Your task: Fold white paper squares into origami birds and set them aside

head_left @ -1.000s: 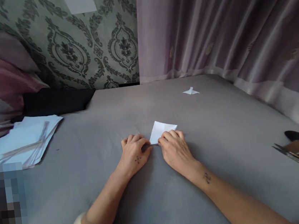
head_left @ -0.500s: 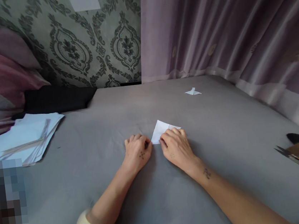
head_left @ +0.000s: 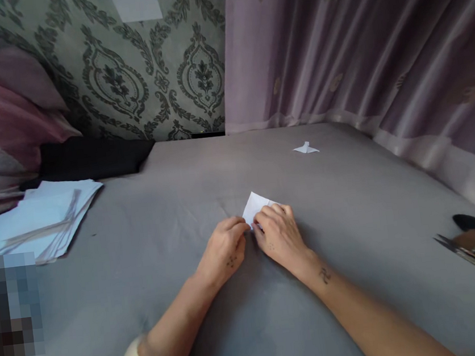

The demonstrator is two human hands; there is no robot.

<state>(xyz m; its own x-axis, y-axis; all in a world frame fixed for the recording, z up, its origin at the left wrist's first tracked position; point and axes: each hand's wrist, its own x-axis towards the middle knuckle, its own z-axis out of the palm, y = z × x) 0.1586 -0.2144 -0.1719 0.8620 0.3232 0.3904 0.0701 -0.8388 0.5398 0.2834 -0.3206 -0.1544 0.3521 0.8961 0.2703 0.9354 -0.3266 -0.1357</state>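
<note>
While the right hand (head_left: pixel 280 233) partly hides the white paper (head_left: pixel 256 202), the left hand (head_left: pixel 225 247) meets its corner. Curled fingers (head_left: pixel 272 212) obscure whether either grips.

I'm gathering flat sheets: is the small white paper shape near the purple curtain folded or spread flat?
Folded. The small white paper shape has two pointed sides and a raised middle above the grey cloth.
</note>
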